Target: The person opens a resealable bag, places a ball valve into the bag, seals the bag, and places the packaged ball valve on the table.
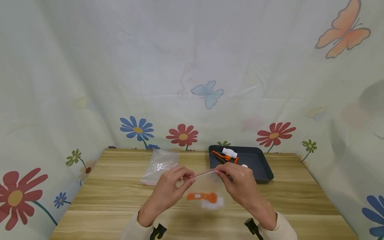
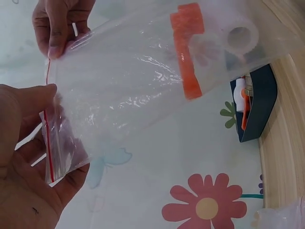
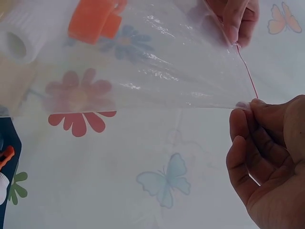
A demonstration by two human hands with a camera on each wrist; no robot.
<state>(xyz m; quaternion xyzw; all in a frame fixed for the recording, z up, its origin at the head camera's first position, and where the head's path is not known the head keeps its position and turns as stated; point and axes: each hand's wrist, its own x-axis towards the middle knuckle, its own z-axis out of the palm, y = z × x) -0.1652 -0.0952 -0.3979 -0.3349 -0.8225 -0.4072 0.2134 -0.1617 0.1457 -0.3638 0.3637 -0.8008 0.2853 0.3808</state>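
Note:
A clear zip-lock bag point(image 2: 119, 90) with a red line along its mouth hangs between both hands. My left hand point(image 1: 169, 188) pinches one end of the mouth between thumb and fingers. At the other end, my right hand point(image 1: 241, 185) pinches the corner, so the edge is stretched between them. Low in the bag lie an orange plastic piece point(image 1: 202, 197) and a white hollow cylinder point(image 2: 240, 38). In the right wrist view the orange piece point(image 3: 93, 21) and the cylinder point(image 3: 24, 38) show through the film.
A dark tray point(image 1: 264, 166) stands at the back right of the wooden table point(image 1: 120, 200). In it lie a white hammer-shaped head point(image 1: 229, 153) and orange-and-black parts point(image 1: 220, 156). Another clear plastic bag point(image 1: 160, 163) lies at the back left. A flowered curtain point(image 1: 150, 66) hangs behind.

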